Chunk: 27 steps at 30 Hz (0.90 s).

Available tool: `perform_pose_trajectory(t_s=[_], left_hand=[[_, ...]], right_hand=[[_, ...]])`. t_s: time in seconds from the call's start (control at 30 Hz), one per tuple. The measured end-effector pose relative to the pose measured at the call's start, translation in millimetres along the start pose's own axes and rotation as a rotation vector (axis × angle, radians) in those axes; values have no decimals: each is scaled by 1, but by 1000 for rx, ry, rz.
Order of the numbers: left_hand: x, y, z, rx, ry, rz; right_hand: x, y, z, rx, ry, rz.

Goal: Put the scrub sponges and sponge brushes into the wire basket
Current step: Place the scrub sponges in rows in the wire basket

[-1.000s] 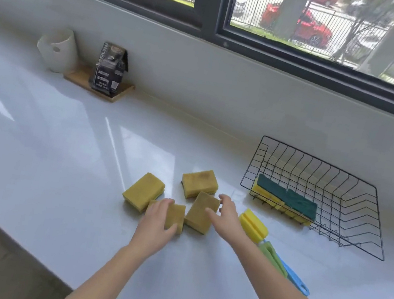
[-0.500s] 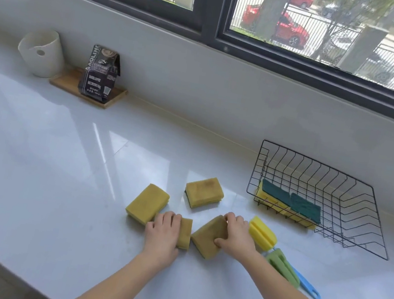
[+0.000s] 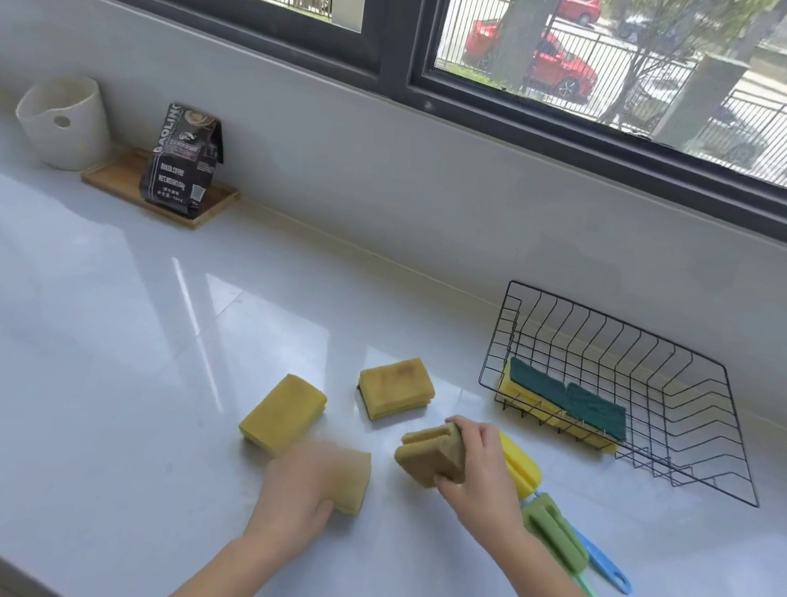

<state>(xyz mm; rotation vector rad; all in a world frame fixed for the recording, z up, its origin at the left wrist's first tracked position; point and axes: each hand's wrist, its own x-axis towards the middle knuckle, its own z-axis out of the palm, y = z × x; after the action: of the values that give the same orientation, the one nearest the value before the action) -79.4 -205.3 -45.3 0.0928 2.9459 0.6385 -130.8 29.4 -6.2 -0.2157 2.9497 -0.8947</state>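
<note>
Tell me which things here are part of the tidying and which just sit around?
Part of the job: wire basket, sponges in basket, four loose sponges, sponge brushes, both hands.
Lying about: white cup, coffee bag, wooden tray.

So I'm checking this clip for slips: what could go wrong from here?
The right hand pinches one sponge by its end, so it might slip before reaching the wire basket. Its forearm passes just above the sponge brushes and could knock them. The left hand looks blurred, its grip uncertain.
</note>
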Motion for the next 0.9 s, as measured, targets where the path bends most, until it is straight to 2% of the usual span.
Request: perform_pose_trajectory(t_s=[0.13,0.2,0.3,0.43,0.5,0.57,0.63,0.67,0.8,0.9], left_hand=[[1,-1,-10,-62,-25,-23],[6,1,-18,-171,-47,-38],[8,6,-26,-457,-155,-71],[12,10,-26,-494,-278,-108],[15,11,-25,-549,-247,-164],[18,9,-23,-576,-114,-207],[18,7,-23,-549,30,-213],[18,5,-23,-515,51,-197],[16,2,-20,-221,-155,-34],[12,4,-13,-128,-169,-20]], right_hand=[[-23,2,9,-53,-227,-188],[-38,9,15,-7,-305,-209],[-60,19,20,23,-338,-169],[-69,19,24,12,-313,-138],[-65,14,26,3,-284,-118],[-60,10,27,2,-264,-93],[-55,8,29,2,-257,-72],[-53,7,29,6,-262,-63],[-50,6,29,46,-294,-46],[-50,8,22,20,-335,-55]])
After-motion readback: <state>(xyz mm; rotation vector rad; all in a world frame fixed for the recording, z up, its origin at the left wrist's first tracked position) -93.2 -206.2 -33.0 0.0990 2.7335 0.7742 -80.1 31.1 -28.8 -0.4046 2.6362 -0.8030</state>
